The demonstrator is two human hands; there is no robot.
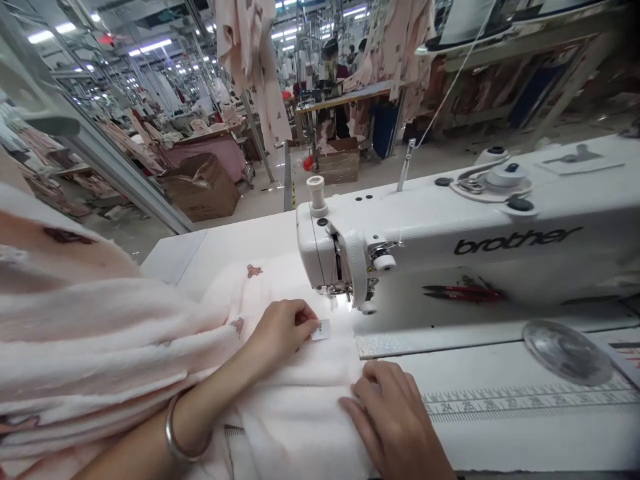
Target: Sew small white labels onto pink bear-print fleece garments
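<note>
Pale pink plush fabric [300,407] with small brown printed figures lies under a white sewing machine [345,247]. My left hand [283,327], a metal bangle on its wrist, is closed in a pinch on a small white label [321,329]. The label lies against the fabric just in front of the lit needle area. My right hand [393,413] rests at the fabric's right edge, thumb and fingers apart and the fingers bent. Its fingertips touch the cloth. The needle tip itself is lost in the glare.
Red-handled snips [465,293] lie beneath the machine arm. A clear round dish [567,353] stands beside a printed ruler [500,402] on the table at right. More fabric [90,333] is heaped at left. Beyond are cardboard boxes [203,187], hanging garments and people at other machines.
</note>
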